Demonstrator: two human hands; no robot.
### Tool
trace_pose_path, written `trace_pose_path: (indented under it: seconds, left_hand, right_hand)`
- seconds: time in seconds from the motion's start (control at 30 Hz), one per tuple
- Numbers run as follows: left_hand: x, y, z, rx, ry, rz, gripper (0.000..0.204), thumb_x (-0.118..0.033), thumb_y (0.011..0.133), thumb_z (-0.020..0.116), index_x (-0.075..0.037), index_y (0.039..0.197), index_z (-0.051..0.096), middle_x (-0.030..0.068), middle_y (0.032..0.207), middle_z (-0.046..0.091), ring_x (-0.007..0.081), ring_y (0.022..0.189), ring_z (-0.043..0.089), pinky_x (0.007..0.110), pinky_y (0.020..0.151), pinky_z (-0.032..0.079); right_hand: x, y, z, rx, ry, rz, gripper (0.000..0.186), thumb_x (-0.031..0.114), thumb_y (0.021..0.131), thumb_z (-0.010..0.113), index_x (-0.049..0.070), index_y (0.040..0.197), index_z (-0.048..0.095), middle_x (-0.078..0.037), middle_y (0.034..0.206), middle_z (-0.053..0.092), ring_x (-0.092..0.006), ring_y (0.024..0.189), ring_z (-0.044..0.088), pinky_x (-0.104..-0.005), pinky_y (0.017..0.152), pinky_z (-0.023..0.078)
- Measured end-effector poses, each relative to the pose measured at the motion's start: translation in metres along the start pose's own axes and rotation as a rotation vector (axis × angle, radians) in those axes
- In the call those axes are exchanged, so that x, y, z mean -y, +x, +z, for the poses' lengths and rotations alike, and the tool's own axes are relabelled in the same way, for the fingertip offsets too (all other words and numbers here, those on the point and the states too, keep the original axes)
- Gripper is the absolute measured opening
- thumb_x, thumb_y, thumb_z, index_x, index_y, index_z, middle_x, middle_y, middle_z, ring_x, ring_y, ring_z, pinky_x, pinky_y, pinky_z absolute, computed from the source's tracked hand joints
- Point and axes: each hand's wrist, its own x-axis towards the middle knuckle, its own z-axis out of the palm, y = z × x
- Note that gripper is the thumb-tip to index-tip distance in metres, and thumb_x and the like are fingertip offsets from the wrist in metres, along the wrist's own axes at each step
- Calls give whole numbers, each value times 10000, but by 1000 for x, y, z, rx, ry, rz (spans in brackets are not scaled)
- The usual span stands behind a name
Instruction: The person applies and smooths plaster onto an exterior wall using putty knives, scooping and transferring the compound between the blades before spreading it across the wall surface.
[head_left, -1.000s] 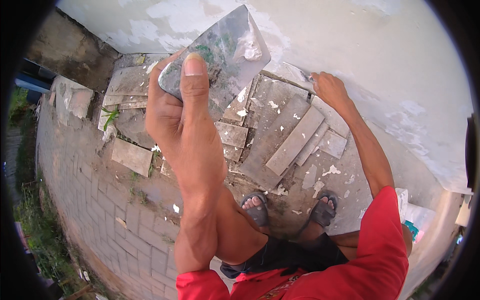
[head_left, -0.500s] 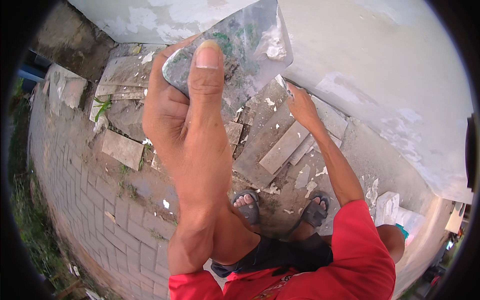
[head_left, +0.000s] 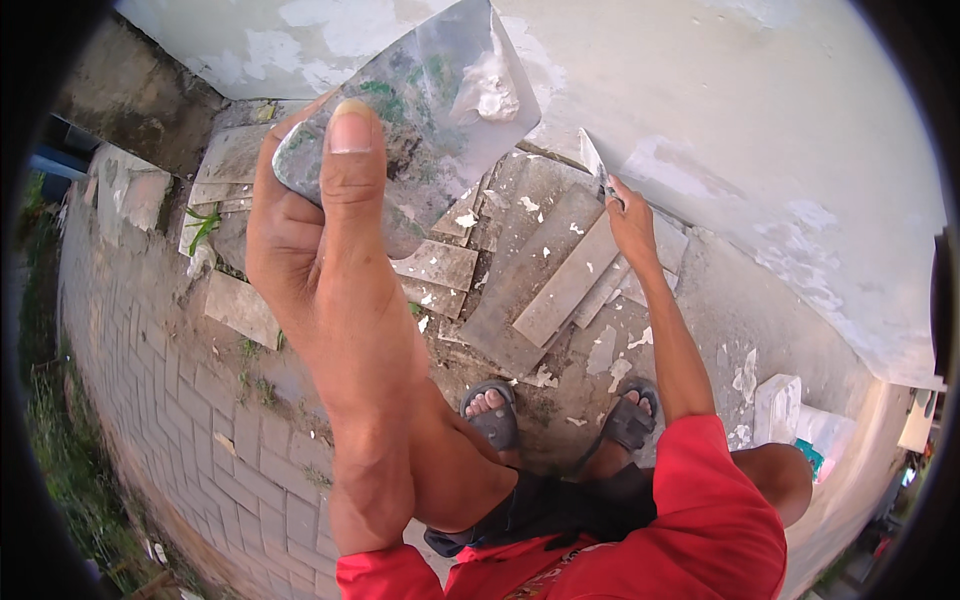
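Observation:
My left hand (head_left: pixel 340 245) is closed on a flat grey plate (head_left: pixel 425 125), its thumb pressed on the top face and its fingers underneath. Green and dark stains mark the plate, and a lump of white putty (head_left: pixel 492 88) sits toward its far right corner. Farther right, my right hand (head_left: pixel 632 228) grips a putty knife (head_left: pixel 593 160) by its handle. The blade points up and away, close to the foot of the pale wall (head_left: pixel 690 90). Whether the blade touches the wall I cannot tell.
Loose boards or slabs (head_left: pixel 570 280) lie along the wall's foot, scattered with white paint flakes. My sandalled feet (head_left: pixel 628 415) stand near them. A white container (head_left: pixel 777 410) is at the right by the wall. Grey paving (head_left: pixel 230 450) stretches along the left.
My left hand and the plate have shifted left. My right hand has moved a little right and nearer to me, and more of the knife's blade now shows.

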Motion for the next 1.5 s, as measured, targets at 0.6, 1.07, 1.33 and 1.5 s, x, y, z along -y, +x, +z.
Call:
trace_pose_path:
  seconds: [0.6, 1.07, 1.33, 1.5]
  left_hand:
    - [-3, -8, 25, 56, 19, -82, 258, -256, 981, 615, -4, 1038, 614, -42, 772, 560, 12, 694, 433, 171, 617, 332]
    - [-16, -10, 22, 92, 31, -75, 298, -274, 976, 623, 9, 1068, 602, -24, 809, 573, 19, 718, 452, 170, 633, 347]
    - [-14, -16, 29, 109, -11, -90, 263, -258, 976, 622, -4, 1040, 605, -30, 813, 573, 21, 717, 448, 169, 641, 346]
    - [-15, -9, 20, 58, -19, -85, 259, -257, 973, 624, -7, 1039, 608, -36, 807, 565, 20, 710, 436, 176, 634, 337]
  right_hand:
    - [68, 17, 16, 203, 425, 357, 569, 120, 859, 561, 27, 1414, 478, -103, 826, 600, -148, 627, 541, -309, 501, 484]
    - [87, -20, -23, -2, 443, 264, 538, 153, 897, 591, 20, 1407, 485, -88, 811, 589, -106, 647, 535, -270, 466, 412]
    - [67, 12, 7, 261, 613, 285, 525, 137, 900, 592, -74, 1368, 481, -98, 1005, 625, -119, 688, 588, -233, 442, 370]
    - [26, 44, -41, 298, 518, 172, 475, 144, 870, 598, -80, 1287, 564, -119, 851, 691, -99, 645, 593, -243, 446, 375]
